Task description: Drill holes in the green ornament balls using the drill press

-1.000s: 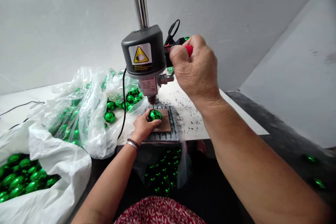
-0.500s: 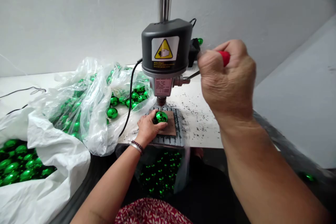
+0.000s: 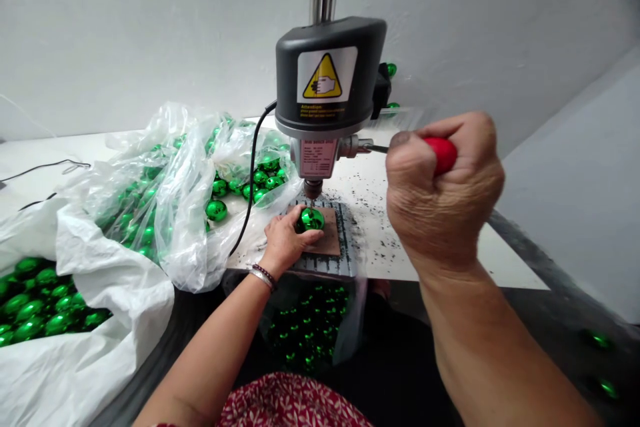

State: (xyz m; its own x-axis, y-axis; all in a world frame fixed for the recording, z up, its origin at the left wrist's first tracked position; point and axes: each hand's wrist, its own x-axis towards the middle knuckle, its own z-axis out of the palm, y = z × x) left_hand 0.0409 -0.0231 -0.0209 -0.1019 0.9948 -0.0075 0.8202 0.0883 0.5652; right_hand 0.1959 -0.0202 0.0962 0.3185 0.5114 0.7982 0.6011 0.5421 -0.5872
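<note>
Right of frame center, the red knob (image 3: 444,155) is enclosed by the right hand's (image 3: 445,197) curled fingers. Just below center, the green ball (image 3: 315,219) is pinched between the left hand's (image 3: 286,240) thumb and fingers, beneath the chuck (image 3: 313,188).

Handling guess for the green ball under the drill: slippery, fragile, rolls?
The green ball looks round, so it would probably roll off the flat brown board if the left hand let go. Its mirror-like gloss suggests a slick grip. Likely a thin shell, judging by drilled holes in similar balls.
</note>
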